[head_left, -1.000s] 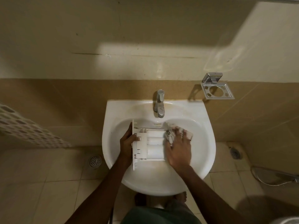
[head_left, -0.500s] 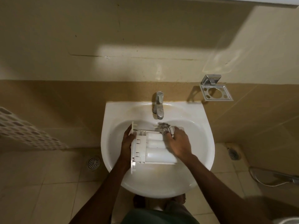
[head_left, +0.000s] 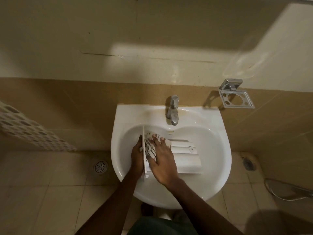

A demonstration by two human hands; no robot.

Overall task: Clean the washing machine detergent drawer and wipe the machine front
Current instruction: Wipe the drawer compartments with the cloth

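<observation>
A white plastic detergent drawer (head_left: 184, 157) lies in the bowl of a white wall sink (head_left: 215, 150), its front panel at the left. My left hand (head_left: 136, 158) grips that front panel from the left side. My right hand (head_left: 162, 160) presses a striped white cloth (head_left: 150, 150) onto the left end of the drawer, with straight fingers spread over the cloth. The hand and cloth hide the drawer's left compartments.
A chrome tap (head_left: 173, 110) stands at the back of the sink. A chrome soap holder (head_left: 236, 96) hangs on the wall at the right. A floor drain (head_left: 101, 167) lies left of the sink, a hose (head_left: 288, 192) at the right, a perforated white basket (head_left: 28, 131) at the far left.
My right hand has slid the cloth from the drawer's right end to its left end by the front panel. My left hand keeps hold of the panel.
</observation>
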